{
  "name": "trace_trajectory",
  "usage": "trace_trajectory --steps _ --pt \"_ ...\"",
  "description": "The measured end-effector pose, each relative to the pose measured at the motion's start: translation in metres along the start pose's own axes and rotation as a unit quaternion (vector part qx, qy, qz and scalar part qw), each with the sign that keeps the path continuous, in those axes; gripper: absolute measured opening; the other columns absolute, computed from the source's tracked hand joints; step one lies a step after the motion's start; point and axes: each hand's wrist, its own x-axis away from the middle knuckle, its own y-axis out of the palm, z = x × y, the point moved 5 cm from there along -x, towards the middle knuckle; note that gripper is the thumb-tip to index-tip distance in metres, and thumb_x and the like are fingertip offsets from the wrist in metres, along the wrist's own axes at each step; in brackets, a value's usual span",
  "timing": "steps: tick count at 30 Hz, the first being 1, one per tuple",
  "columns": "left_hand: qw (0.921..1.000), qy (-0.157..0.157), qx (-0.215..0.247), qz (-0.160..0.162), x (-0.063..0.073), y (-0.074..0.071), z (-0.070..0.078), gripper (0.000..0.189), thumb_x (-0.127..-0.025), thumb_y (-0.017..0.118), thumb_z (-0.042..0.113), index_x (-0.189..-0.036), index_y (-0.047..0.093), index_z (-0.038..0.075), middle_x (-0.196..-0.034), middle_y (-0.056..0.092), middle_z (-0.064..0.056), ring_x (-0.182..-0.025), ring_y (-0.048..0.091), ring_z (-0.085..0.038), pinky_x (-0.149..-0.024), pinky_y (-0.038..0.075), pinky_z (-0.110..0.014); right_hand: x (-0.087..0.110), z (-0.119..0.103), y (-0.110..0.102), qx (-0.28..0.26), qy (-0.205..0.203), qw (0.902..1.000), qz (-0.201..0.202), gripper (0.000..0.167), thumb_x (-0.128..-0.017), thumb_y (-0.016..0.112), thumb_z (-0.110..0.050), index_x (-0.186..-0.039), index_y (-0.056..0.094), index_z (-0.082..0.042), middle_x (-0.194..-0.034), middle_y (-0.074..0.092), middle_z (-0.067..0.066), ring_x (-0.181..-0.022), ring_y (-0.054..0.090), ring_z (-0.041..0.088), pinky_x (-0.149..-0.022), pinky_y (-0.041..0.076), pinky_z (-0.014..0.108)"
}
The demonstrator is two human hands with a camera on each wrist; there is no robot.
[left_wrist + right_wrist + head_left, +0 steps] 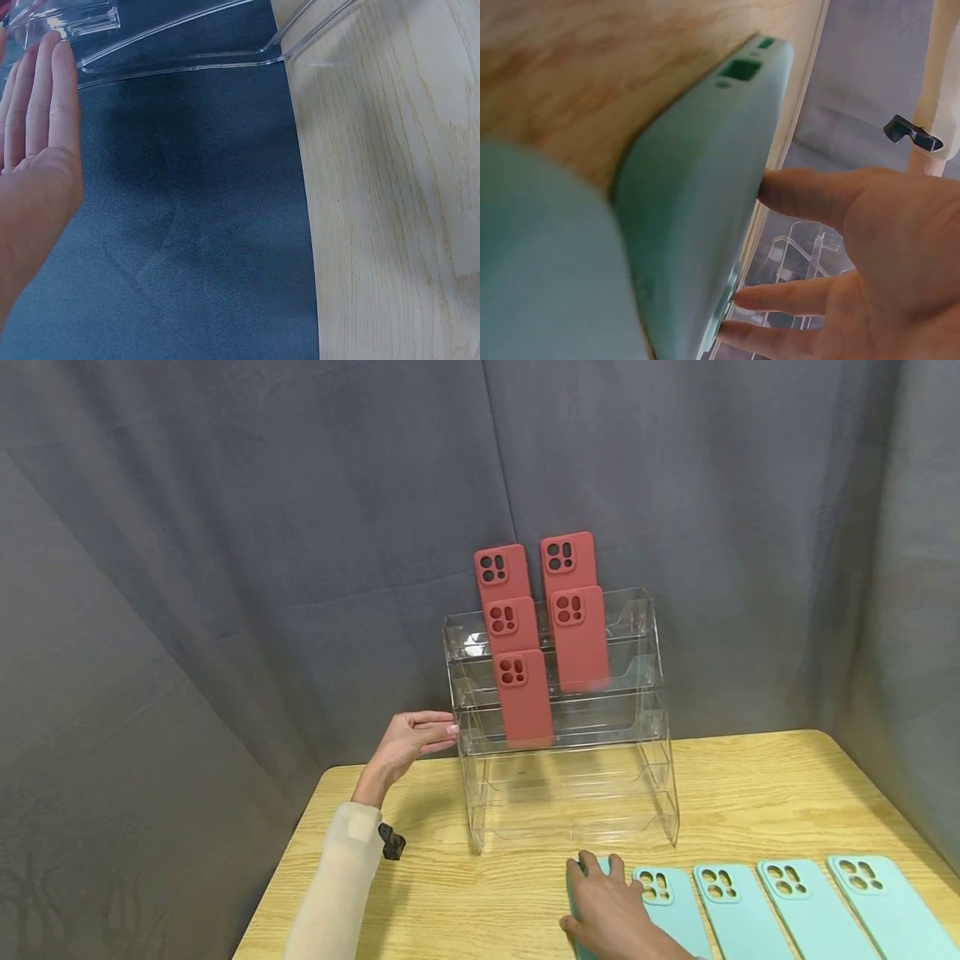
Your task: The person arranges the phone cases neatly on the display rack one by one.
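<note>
My left hand [408, 743] reaches to the left side of a clear tiered display rack [577, 787], its fingertips at the side panel. In the left wrist view, the fingers [64, 105] look straight beside the clear plastic. My right hand [611, 910] lies over the leftmost teal phone case [697, 187], which rests on the table. Its thumb and fingertips touch the case along the far edge and near the camera cutouts; the palm stays off it in the right wrist view. Red phone cases [527, 710] stand in the rack's upper tiers, in two columns.
Several more teal phone cases [738, 910] lie in a row to the right of my right hand, on the wood-grain table [750, 793]. Grey curtains [300, 510] hang behind and beside the table. A small black device [392, 843] sits at my left wrist.
</note>
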Motion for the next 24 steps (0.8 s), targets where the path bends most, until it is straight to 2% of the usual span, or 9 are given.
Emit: trace_trajectory --steps 6,11,15,19,24 --pt "1.0000 0.001 -0.002 0.003 -0.0015 -0.0014 -0.0011 0.044 -0.095 0.077 0.007 -0.136 0.064 -0.006 -0.114 0.078 -0.005 -0.103 0.078 -0.015 -0.110 0.053 -0.050 -0.0045 -0.0019 0.0001 -0.009 0.009 0.9999 -0.002 0.076 -0.083 0.089 -0.029 -0.142 0.056 0.006 -0.150 0.051 0.033 -0.128 0.041 0.075 -0.078 0.041 0.093" --pt "1.0000 0.002 -0.004 0.003 -0.0017 -0.0010 -0.0015 0.045 -0.096 0.076 0.008 -0.137 0.063 -0.006 -0.114 0.078 -0.005 -0.103 0.078 -0.014 -0.104 0.059 -0.043 -0.0070 -0.0023 0.0011 -0.013 0.016 0.9998 -0.007 0.069 -0.084 0.084 -0.024 -0.141 0.058 0.004 -0.149 0.053 0.032 -0.125 0.045 0.066 -0.076 0.044 0.089" --pt "1.0000 0.001 -0.002 0.003 -0.0006 0.0006 -0.0025 0.045 -0.096 0.077 0.008 -0.136 0.064 -0.006 -0.113 0.078 -0.005 -0.102 0.078 -0.014 -0.109 0.055 -0.049 -0.0083 -0.0029 0.0025 -0.022 0.020 0.9995 -0.010 0.067 -0.079 0.081 -0.020 -0.139 0.060 0.003 -0.144 0.056 0.031 -0.118 0.047 0.057 -0.072 0.048 0.085" --pt "1.0000 0.004 -0.001 0.003 -0.0003 0.0008 -0.0031 0.044 -0.096 0.077 0.008 -0.135 0.064 -0.006 -0.112 0.079 -0.005 -0.102 0.078 -0.014 -0.111 0.052 -0.053 -0.0082 -0.0046 0.0025 -0.035 0.020 0.9991 -0.017 0.069 -0.077 0.081 -0.018 -0.139 0.060 0.002 -0.143 0.055 0.029 -0.114 0.048 0.055 -0.067 0.050 0.080" --pt "1.0000 0.004 -0.003 0.003 -0.0006 -0.0002 -0.0037 0.044 -0.096 0.077 0.009 -0.135 0.064 -0.006 -0.113 0.078 -0.006 -0.102 0.078 -0.015 -0.106 0.058 -0.046 -0.0061 -0.0081 -0.0033 -0.050 0.015 0.9985 -0.016 0.074 -0.075 0.084 -0.020 -0.141 0.059 0.001 -0.146 0.053 0.027 -0.114 0.047 0.054 -0.069 0.050 0.082"
